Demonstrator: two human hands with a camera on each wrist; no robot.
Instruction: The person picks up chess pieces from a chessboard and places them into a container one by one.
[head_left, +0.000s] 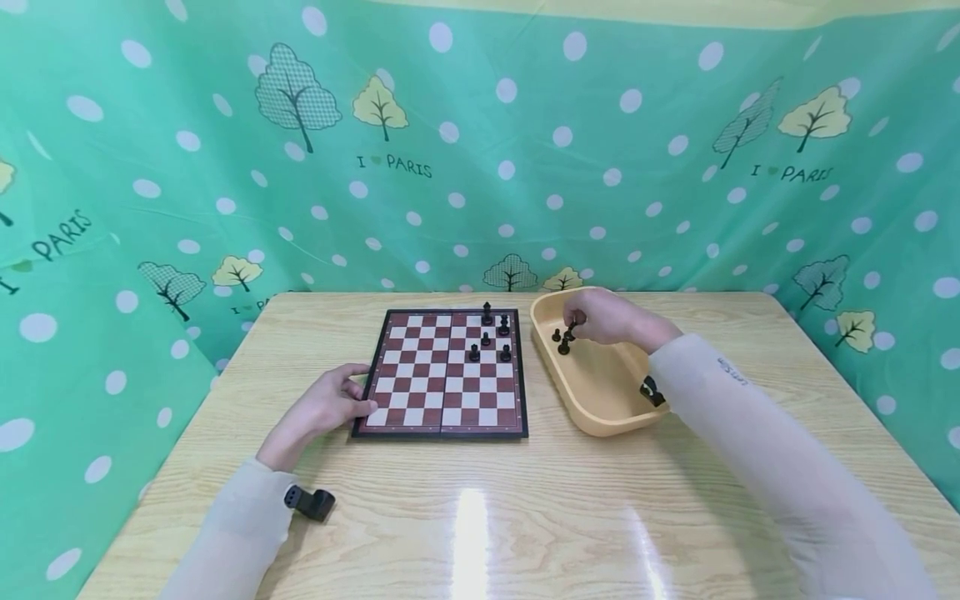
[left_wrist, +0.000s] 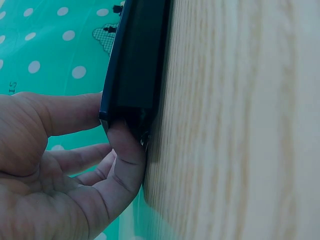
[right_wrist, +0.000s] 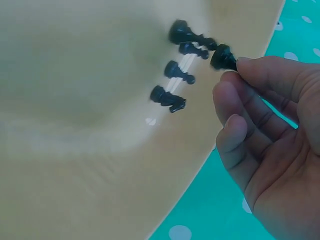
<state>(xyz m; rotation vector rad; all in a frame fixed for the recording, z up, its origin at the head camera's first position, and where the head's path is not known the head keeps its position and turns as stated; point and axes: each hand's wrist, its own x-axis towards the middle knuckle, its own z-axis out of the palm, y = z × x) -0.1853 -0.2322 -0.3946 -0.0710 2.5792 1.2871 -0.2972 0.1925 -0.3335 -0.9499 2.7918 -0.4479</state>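
My left hand (head_left: 328,402) grips the near left corner of a red-and-white chessboard (head_left: 411,371) with a black frame. In the left wrist view the thumb lies on the top edge and a bent finger sits under the board (left_wrist: 137,60). My right hand (head_left: 606,317) is over the far end of a yellow tray (head_left: 592,423). Between thumb and fingertip it pinches a black chess piece (right_wrist: 223,57), whose top is hidden. Beside it in the tray lie several black pieces, among them a knight (right_wrist: 167,98) and a pawn (right_wrist: 178,72).
Several black chess pieces stand at the board's far right, including a king (head_left: 487,314) and a small pawn (head_left: 486,339). The tray is just right of the board on a wooden table (head_left: 405,517). A green dotted curtain (head_left: 480,150) hangs behind and at both sides.
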